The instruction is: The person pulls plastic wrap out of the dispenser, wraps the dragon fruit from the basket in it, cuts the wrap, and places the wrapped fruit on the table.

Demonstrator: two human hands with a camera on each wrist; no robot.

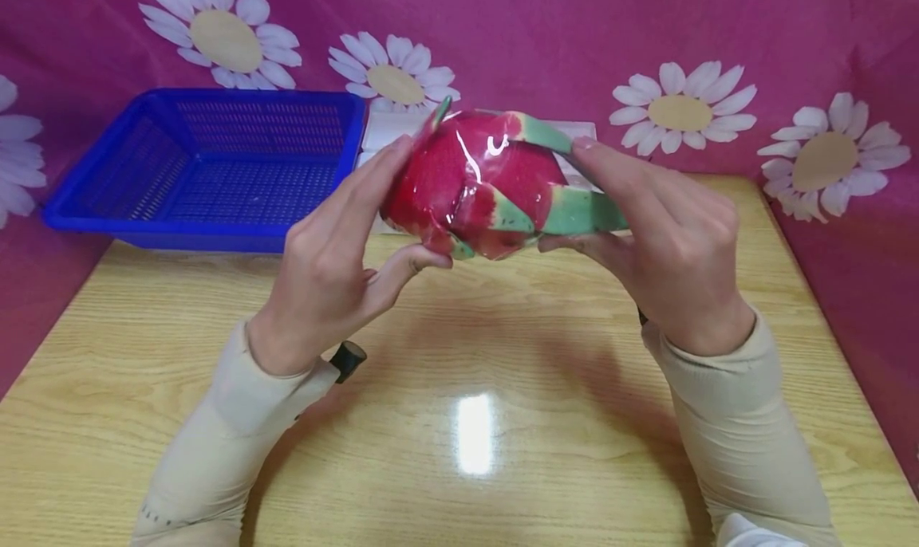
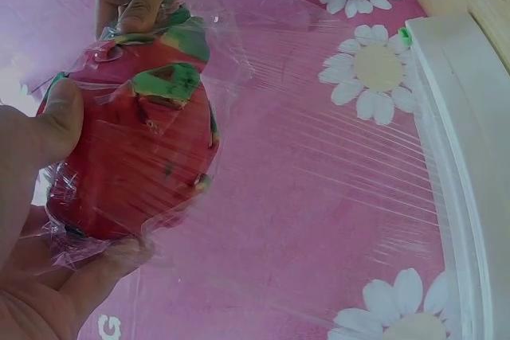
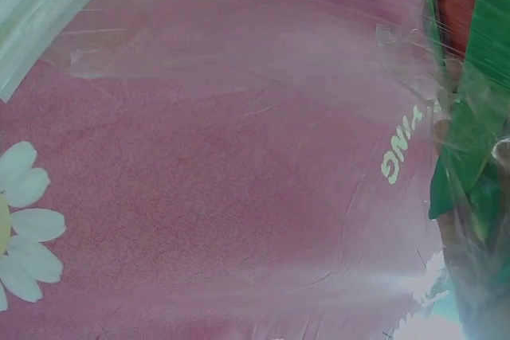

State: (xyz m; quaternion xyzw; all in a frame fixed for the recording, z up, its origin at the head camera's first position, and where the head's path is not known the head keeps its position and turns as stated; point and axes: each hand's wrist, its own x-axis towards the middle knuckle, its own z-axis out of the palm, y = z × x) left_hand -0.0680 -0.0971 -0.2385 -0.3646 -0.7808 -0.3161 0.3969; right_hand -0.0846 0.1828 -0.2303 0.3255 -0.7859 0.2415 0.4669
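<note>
A red dragon fruit (image 1: 495, 182) with green leaf tips is held up above the table, partly covered in shiny cling film. On its left end, my left hand (image 1: 323, 272) grips it between fingers and thumb. My right hand (image 1: 675, 244) holds the opposite end, where the long green tips stick out. In the left wrist view, clear film (image 2: 343, 173) stretches from the fruit to a long white dispenser (image 2: 470, 133). The right wrist view catches just a part of the fruit's green leaves (image 3: 486, 61) under film; the right hand is mostly cut off there.
A blue plastic basket (image 1: 266, 124) stands at the back left of the wooden table (image 1: 431, 356). The white dispenser (image 1: 388, 124) lies behind the fruit, partly hidden by it. Pink cloth (image 1: 517, 37) with white daisies hangs around the back and sides.
</note>
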